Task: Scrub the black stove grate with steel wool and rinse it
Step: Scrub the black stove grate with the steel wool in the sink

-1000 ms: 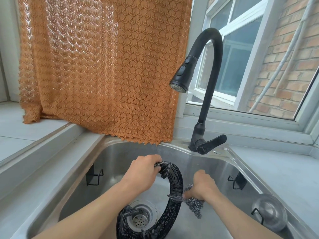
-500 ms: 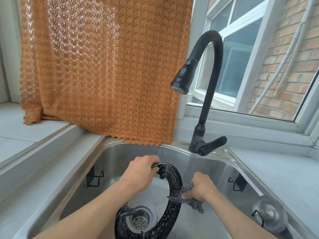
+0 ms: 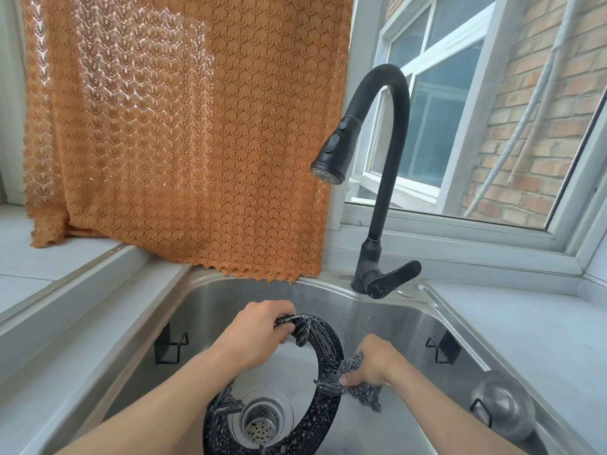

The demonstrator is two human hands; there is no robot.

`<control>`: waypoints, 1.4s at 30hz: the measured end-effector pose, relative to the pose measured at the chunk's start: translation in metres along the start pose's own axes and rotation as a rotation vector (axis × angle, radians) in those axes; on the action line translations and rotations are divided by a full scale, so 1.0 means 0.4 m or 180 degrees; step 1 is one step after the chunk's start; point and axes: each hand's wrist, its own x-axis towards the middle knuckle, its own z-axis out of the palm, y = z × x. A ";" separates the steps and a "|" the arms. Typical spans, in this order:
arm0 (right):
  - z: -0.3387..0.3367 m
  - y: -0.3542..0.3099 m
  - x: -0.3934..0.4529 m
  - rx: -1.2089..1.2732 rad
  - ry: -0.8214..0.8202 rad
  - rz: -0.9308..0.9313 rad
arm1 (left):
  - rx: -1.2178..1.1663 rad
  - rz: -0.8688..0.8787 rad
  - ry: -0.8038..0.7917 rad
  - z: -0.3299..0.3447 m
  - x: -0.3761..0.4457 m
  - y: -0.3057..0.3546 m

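A round black stove grate, wet and speckled with suds, stands tilted on edge in the steel sink over the drain. My left hand grips its top rim. My right hand holds a wad of grey steel wool pressed against the outer right side of the ring, by one of its prongs. The grate's lower edge runs out of view at the bottom.
A black gooseneck faucet rises behind the sink, its lever to the right; no water runs. The drain strainer shows through the ring. A metal lid hangs at the sink's right wall. An orange curtain hangs behind.
My right hand with the steel wool has slid a little up and along the grate's right side. The left hand keeps the same grip on the top rim.
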 end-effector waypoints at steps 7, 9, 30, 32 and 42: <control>-0.003 -0.006 -0.011 0.0017 0.0119 -0.0261 | -0.0016 0.0055 -0.0009 0.001 0.001 0.001; -0.008 -0.013 -0.020 0.0064 0.0257 -0.0382 | -0.0018 0.0050 -0.0020 0.000 0.001 0.000; -0.053 -0.089 -0.113 0.0197 0.1724 -0.2657 | 0.0065 0.0216 -0.0031 0.006 0.001 0.009; -0.056 -0.081 -0.111 0.0245 0.1684 -0.2579 | 0.0087 0.0234 -0.0035 0.005 0.002 0.010; -0.047 -0.016 -0.058 -0.0065 0.0825 -0.1473 | -0.0027 0.0208 -0.0073 -0.010 -0.003 0.000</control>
